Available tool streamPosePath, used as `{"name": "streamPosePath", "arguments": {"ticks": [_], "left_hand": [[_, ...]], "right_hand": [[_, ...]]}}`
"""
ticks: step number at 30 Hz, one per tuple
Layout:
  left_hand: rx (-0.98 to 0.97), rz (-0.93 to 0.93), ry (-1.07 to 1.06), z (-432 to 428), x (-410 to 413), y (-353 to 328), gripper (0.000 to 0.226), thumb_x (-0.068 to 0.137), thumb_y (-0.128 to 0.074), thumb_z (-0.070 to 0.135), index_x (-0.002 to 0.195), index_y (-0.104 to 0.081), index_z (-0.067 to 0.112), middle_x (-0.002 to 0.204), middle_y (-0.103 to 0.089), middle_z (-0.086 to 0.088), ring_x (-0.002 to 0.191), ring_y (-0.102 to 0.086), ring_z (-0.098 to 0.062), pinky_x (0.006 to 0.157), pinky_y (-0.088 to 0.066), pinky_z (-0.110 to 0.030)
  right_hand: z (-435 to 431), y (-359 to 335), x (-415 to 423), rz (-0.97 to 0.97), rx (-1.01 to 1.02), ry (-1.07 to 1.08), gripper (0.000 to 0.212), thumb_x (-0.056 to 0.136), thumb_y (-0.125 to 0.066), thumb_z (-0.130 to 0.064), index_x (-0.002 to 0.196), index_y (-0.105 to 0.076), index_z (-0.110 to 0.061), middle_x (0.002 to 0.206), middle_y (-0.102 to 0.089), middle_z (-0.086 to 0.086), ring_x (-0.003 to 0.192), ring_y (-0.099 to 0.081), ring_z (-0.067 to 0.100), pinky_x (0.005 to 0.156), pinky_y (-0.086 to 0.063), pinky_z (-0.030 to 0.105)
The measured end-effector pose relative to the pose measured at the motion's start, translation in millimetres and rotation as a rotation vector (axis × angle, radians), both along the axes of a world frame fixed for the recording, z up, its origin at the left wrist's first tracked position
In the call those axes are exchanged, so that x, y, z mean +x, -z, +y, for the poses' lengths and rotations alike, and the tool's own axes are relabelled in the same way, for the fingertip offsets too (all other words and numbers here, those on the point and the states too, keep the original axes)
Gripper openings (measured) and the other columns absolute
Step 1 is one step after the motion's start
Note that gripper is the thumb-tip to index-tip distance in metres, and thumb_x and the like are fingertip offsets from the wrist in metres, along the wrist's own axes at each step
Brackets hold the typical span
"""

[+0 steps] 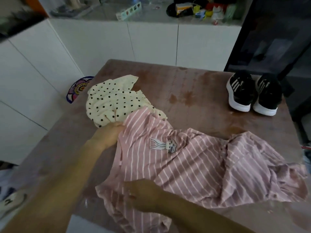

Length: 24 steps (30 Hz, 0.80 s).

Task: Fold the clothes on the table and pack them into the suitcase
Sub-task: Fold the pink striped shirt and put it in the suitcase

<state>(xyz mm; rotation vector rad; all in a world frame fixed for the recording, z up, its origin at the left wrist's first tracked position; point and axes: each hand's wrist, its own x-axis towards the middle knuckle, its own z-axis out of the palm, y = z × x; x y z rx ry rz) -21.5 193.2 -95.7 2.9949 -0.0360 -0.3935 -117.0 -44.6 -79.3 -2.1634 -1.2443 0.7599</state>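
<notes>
The 2 arms reach forward: left hand (110,133) clutches the far edge of the pink striped garment (193,169); right hand (143,194) grips its near edge.

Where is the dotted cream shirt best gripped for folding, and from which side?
Pinch the dotted shirt at its far flap, coming from the far side of the table. That flap lies free and open, while the near right edge is tucked under the striped shirt, so pulling there would likely drag both.
</notes>
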Motion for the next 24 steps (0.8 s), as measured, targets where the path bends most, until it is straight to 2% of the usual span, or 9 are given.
{"name": "streamPosePath", "arguments": {"ticks": [2,5,8,12,14,16,18,20,24], "left_hand": [[-0.044,-0.025,-0.101,-6,-10,9,0.041,0.096,-0.039,0.016,0.135,-0.048,0.021,0.149,-0.035,-0.003,0.131,-0.038,-0.026,0.102,-0.039,-0.037],[0.026,-0.140,-0.129,-19,-28,22,0.048,0.096,-0.045,0.022,0.143,-0.038,0.020,0.157,-0.016,-0.010,0.140,-0.022,-0.034,0.104,-0.038,-0.050],[-0.024,-0.169,-0.070,-49,-47,30,0.059,0.094,-0.051,0.033,0.147,-0.029,0.021,0.157,-0.011,-0.015,0.142,-0.015,-0.038,0.107,-0.032,-0.055],[-0.135,-0.075,0.064,-121,-59,25,0.075,0.093,-0.042,0.054,0.152,-0.006,0.026,0.159,0.009,-0.002,0.146,0.004,-0.026,0.119,-0.012,-0.046],[-0.206,-0.085,0.147,-162,-61,16,0.077,0.091,-0.038,0.058,0.152,-0.004,0.024,0.158,0.004,-0.001,0.146,0.001,-0.021,0.117,-0.003,-0.034],[-0.253,-0.127,0.262,-200,-62,12,0.077,0.089,-0.041,0.057,0.151,-0.013,0.021,0.157,-0.008,-0.003,0.144,-0.007,-0.021,0.118,-0.008,-0.034],[-0.287,-0.161,0.355,-233,-60,14,0.073,0.086,-0.043,0.060,0.144,-0.032,0.018,0.151,-0.024,-0.004,0.140,-0.020,-0.022,0.116,-0.021,-0.040],[-0.358,-0.186,0.373,-265,-53,14,0.069,0.082,-0.043,0.064,0.132,-0.048,0.016,0.138,-0.043,-0.002,0.130,-0.037,-0.021,0.108,-0.033,-0.037],[-0.563,-0.154,0.232,-325,-34,4,0.071,0.078,-0.059,0.065,0.130,-0.050,0.018,0.127,-0.055,0.000,0.116,-0.050,-0.018,0.098,-0.041,-0.031]], "right_hand": [[-25,6,16,-0.086,-0.027,0.017,0.042,0.095,-0.049,-0.024,0.135,-0.049,-0.011,0.128,-0.057,0.017,0.114,-0.054,0.034,0.095,-0.044,0.041],[-74,23,39,-0.335,-0.056,0.009,0.048,0.079,-0.048,-0.039,0.123,-0.061,-0.024,0.121,-0.064,0.003,0.105,-0.064,0.023,0.088,-0.053,0.047],[-129,26,51,-0.536,-0.169,0.030,0.057,0.068,-0.055,-0.059,0.120,-0.059,-0.036,0.128,-0.060,-0.003,0.119,-0.057,0.018,0.100,-0.041,0.046],[-216,14,64,-0.757,-0.110,0.256,0.067,0.070,-0.058,-0.058,0.129,-0.055,-0.026,0.133,-0.056,0.005,0.127,-0.042,0.023,0.110,-0.022,0.047],[-258,10,66,-0.745,-0.226,0.446,0.091,0.059,-0.077,-0.056,0.136,-0.043,-0.023,0.133,-0.053,0.008,0.127,-0.039,0.027,0.108,-0.023,0.053],[-295,12,65,-0.637,-0.388,0.610,0.115,0.045,-0.086,-0.057,0.142,-0.032,-0.026,0.136,-0.048,0.012,0.127,-0.035,0.032,0.107,-0.027,0.060],[-322,15,60,-0.493,-0.477,0.748,0.107,0.050,-0.084,-0.058,0.141,-0.034,-0.031,0.142,-0.042,0.011,0.130,-0.032,0.035,0.109,-0.024,0.060],[-336,19,55,-0.390,-0.454,0.862,0.076,0.066,-0.072,-0.062,0.133,-0.050,-0.032,0.142,-0.044,0.003,0.131,-0.035,0.032,0.112,-0.017,0.055],[-339,24,41,-0.506,-0.162,0.951,0.045,0.075,-0.046,-0.059,0.087,-0.072,-0.024,0.104,-0.068,-0.002,0.102,-0.061,0.026,0.101,-0.032,0.060]]}}
